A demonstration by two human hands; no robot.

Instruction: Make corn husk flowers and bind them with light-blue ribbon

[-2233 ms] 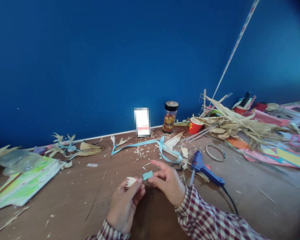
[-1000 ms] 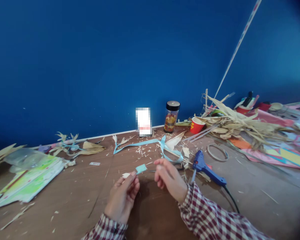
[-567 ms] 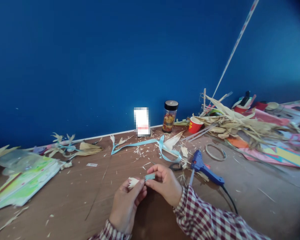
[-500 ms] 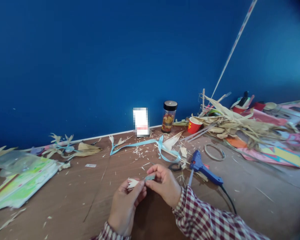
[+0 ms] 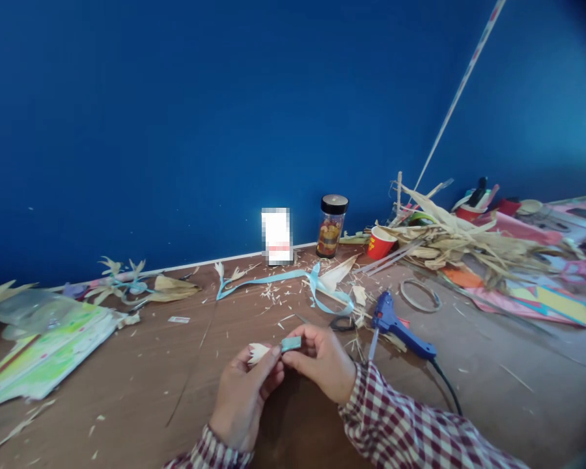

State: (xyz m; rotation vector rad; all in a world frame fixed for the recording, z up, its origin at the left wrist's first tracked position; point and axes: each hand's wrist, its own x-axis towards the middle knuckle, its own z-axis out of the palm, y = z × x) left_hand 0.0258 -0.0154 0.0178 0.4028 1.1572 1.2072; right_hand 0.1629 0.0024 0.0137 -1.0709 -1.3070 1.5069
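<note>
My left hand pinches a small cream husk flower between thumb and fingers, low in the middle of the view. My right hand grips a short strip of light blue tape that runs to the base of the flower. Both hands meet just above the brown table. A thin dark wire runs down to the left from near my left hand; its upper end is hidden.
A blue glue gun with a black cord lies just right of my right hand. Light blue ribbon, black scissors and husk scraps lie beyond. A jar, red cup, dried husks and green papers ring the table.
A second ago my hands were apart, the tape held by my left hand. My right hand has since closed on the tape beside the flower and holds it there.
</note>
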